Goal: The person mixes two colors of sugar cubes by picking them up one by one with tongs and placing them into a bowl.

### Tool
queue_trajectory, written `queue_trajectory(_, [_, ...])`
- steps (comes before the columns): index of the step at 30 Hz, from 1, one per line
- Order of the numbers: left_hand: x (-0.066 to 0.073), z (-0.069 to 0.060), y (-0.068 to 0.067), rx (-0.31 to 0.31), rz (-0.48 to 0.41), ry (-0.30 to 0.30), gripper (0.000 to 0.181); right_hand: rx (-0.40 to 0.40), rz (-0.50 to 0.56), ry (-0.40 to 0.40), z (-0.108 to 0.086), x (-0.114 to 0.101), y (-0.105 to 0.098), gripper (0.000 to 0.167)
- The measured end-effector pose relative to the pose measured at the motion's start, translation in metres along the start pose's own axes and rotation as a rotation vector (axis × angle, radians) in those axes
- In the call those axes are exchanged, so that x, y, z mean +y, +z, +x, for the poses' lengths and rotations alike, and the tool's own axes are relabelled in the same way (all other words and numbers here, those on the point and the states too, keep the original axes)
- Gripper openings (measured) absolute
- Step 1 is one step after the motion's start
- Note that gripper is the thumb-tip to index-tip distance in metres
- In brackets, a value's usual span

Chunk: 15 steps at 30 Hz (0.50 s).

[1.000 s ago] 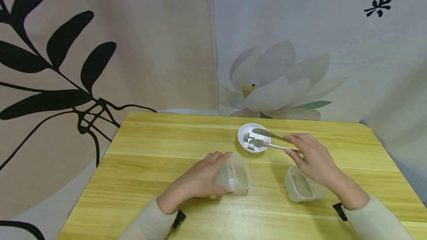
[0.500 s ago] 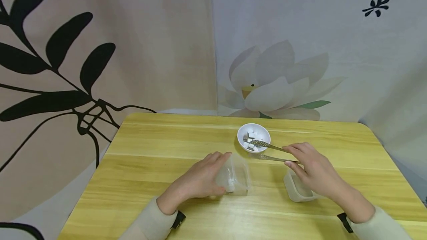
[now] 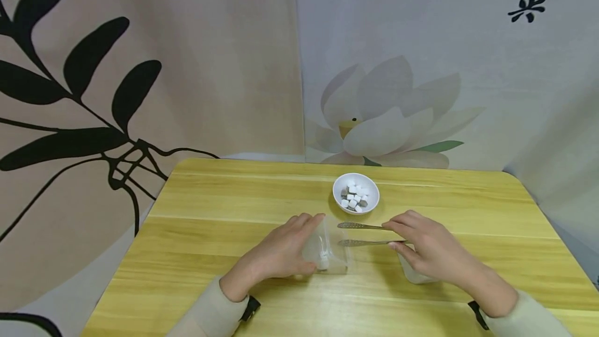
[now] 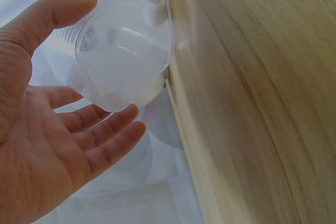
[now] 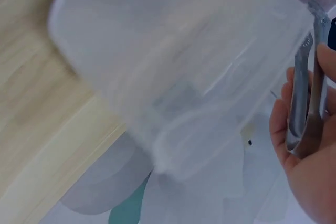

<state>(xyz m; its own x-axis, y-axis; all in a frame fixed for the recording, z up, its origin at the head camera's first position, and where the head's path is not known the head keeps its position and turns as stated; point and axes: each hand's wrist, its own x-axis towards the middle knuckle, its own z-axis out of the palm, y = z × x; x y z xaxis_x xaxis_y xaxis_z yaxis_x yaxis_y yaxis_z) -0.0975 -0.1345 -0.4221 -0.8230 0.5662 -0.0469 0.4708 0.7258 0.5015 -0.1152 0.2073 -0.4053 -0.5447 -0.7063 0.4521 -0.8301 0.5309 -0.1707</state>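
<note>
My left hand (image 3: pixel 287 246) holds a clear plastic container (image 3: pixel 327 241) on the table, its thumb and fingers around the side. Something small and white shows inside it; in the left wrist view, pale lumps (image 4: pixel 155 11) appear through the plastic wall. My right hand (image 3: pixel 432 248) grips a pair of metal tongs (image 3: pixel 362 243), also plain in the right wrist view as tongs (image 5: pixel 310 103). The tongs' arms stand apart, their tips at the clear container's right side, with nothing seen between them. Behind, a white bowl (image 3: pixel 336 196) contains several white and greyish cubes (image 3: pixel 354 199).
A second translucent container (image 3: pixel 414 273) stands under my right hand, mostly hidden by it; it looms blurred in the right wrist view. The wooden table (image 3: pixel 224 191) ends at a printed curtain (image 3: pixel 243 66) behind.
The tongs moved from over the bowl toward me and left, to the clear container. My right hand came along, covering more of the second container. The left hand stays put.
</note>
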Motion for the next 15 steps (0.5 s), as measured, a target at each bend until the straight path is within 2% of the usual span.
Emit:
queue_trajectory(4, [0.0,-0.001,0.0,-0.004,-0.004,-0.003,0.104,-0.071,-0.009,-0.036,0.009,-0.004,0.005,0.024])
queue_trajectory(10, [0.0,-0.002,-0.001,-0.011,-0.008,-0.006,0.105,-0.156,-0.012,-0.076,0.02,-0.013,0.013,0.027])
queue_trajectory(15, [0.0,-0.001,-0.001,-0.012,-0.009,-0.007,0.105,-0.155,-0.021,-0.122,0.026,-0.017,0.021,0.023])
